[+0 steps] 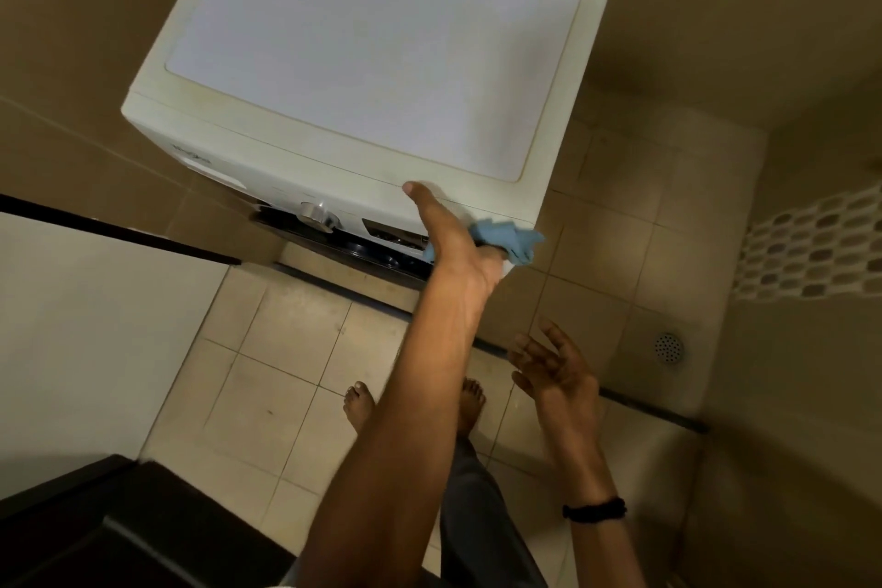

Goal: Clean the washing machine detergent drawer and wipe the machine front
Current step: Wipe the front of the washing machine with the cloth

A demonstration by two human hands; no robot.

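- Dial (319,216) sits mid-front on washing machine (334,62).
- Left hand (453,246): fingers grip blue cloth (514,244) against front's right corner, thumb on top edge; best: firm overlapping strokes toward dial.
- Right hand (556,365): fingers spread, idle.

The left arm reaches far forward, nearly straight, bare to the elbow. The left hand (458,248) has its thumb stretched up and away from the palm, its fingers tucked under and gripping a blue cloth (518,244). The right hand (556,372) hangs lower and apart, fingers spread and relaxed, holding nothing.
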